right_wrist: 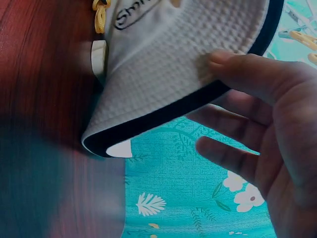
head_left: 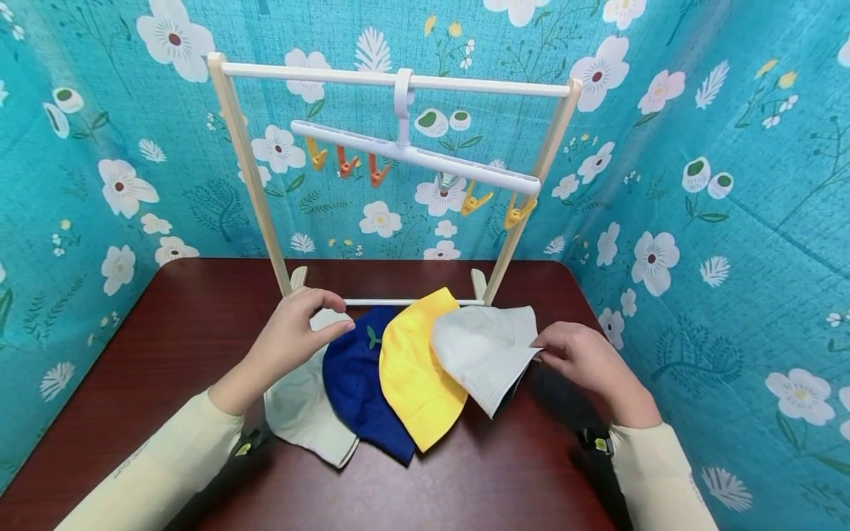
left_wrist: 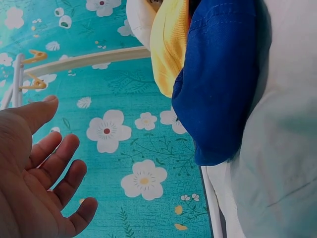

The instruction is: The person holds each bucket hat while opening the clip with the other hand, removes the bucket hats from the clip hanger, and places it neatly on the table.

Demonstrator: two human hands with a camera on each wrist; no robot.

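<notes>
Four bucket hats lie overlapping in a row. The rightmost, a pale grey bucket hat (head_left: 488,343), overlaps a yellow hat (head_left: 421,376). Left of that come a navy hat (head_left: 365,391) with a green sprout and a light grey-green hat (head_left: 305,413). My right hand (head_left: 587,361) pinches the pale hat's brim at its right side, lifting that edge. In the right wrist view this brim (right_wrist: 163,94) shows a dark trim and lettering inside. Over the leftmost hat hovers my left hand (head_left: 295,324), thumb and fingers apart with nothing between them.
Behind the hats stands a wooden rack (head_left: 242,162) with a white top bar (head_left: 491,86). A white clip hanger (head_left: 458,162) hangs from it, tilted down to the right, with yellow, orange and clear clips. Flowered teal cloth (head_left: 730,295) walls the dark red table (head_left: 451,494).
</notes>
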